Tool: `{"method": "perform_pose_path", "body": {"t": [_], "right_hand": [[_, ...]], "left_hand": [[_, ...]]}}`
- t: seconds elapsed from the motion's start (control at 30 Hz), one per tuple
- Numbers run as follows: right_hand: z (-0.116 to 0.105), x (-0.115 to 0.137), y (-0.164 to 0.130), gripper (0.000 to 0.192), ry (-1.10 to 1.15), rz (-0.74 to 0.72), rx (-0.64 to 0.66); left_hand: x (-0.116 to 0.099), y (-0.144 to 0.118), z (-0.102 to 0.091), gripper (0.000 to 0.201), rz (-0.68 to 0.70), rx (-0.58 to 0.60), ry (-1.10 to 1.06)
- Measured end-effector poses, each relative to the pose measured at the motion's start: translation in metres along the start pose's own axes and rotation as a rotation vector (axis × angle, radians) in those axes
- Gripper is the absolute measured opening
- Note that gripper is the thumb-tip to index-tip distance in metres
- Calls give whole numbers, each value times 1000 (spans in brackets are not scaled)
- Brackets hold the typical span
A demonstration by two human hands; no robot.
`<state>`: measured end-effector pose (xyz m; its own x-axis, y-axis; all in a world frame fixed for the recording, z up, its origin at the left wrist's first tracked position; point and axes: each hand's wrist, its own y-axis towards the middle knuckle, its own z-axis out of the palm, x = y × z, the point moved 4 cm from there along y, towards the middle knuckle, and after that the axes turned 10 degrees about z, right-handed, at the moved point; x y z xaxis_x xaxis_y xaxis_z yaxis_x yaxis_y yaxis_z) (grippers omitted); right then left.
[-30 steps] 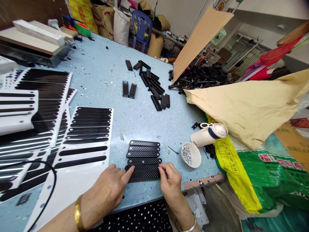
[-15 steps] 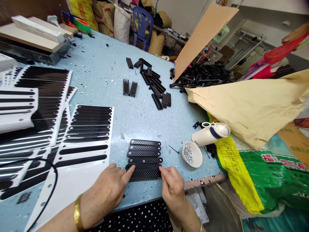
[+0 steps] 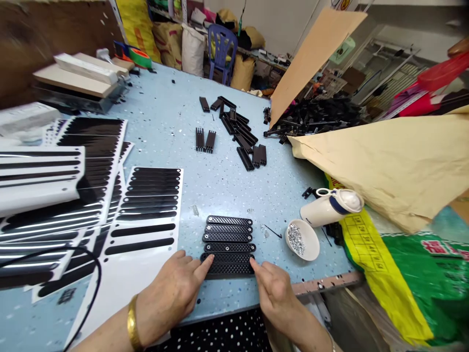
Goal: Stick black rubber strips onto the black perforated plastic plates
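A group of black perforated strips [image 3: 228, 237] with rounded ends lies in rows near the table's front edge. Small silvery dots show at the ends of the farther strips, and one strip [image 3: 227, 248] also has a dot at its middle. My left hand [image 3: 179, 283] has its index fingertip on the left end of a nearer black strip [image 3: 230, 259], its other fingers curled under. At that strip's right end, my right hand [image 3: 274, 287] is closed, fingertips together. Whatever either hand pinches is too small or hidden to make out. A white bowl [image 3: 311, 244] of tiny silvery pieces stands at right.
Behind the bowl a white bottle [image 3: 322, 212] lies tilted. Black-and-white printed sheets [image 3: 142, 210] and a black cable [image 3: 98, 278] cover the left side. Farther back are loose black strips [image 3: 238, 127]. A cardboard sheet [image 3: 315, 63] and brown paper [image 3: 384, 161] rise at right.
The view has shifted, so the table and both hands appear farther right. My hands keep their places at the two ends of the same strip.
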<state>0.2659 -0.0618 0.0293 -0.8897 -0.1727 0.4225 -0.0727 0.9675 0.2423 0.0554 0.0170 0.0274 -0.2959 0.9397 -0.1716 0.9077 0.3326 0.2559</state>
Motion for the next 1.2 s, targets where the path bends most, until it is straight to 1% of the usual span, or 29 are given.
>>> {"method": "perform_pose_path", "body": {"t": [0.07, 0.13, 0.3, 0.4, 0.57, 0.67, 0.93, 1.03, 1.1, 1.2], "right_hand": [[3, 1, 1, 47, 4, -24, -13], [5, 2, 1, 46, -7, -41, -35], [5, 4, 2, 44, -12, -53, -70], [5, 3, 1, 45, -14, -47, -80], [6, 1, 0, 46, -13, -44, -78], [6, 0, 0, 44, -21, -41, -70], [6, 1, 0, 41, 8, -43, -78], [2, 1, 3, 37, 9, -42, -71], [-2, 2, 10, 32, 18, -18, -62], [-8, 11, 29, 28, 34, 17, -49]], "left_hand": [[1, -2, -3, 51, -10, 39, 26], [1, -4, -7, 49, -12, 53, 47], [1, -5, -19, 50, 7, -1, 44], [2, -5, -22, 52, -5, -29, 34], [-2, -5, -20, 56, -7, -34, 1], [-4, -8, -17, 55, -2, -7, 0], [2, -17, -5, 58, -32, 56, 51], [1, -17, -5, 57, -32, 42, 24], [1, -15, -8, 57, -47, 26, -24], [4, -12, -16, 49, -74, -51, -101]]}}
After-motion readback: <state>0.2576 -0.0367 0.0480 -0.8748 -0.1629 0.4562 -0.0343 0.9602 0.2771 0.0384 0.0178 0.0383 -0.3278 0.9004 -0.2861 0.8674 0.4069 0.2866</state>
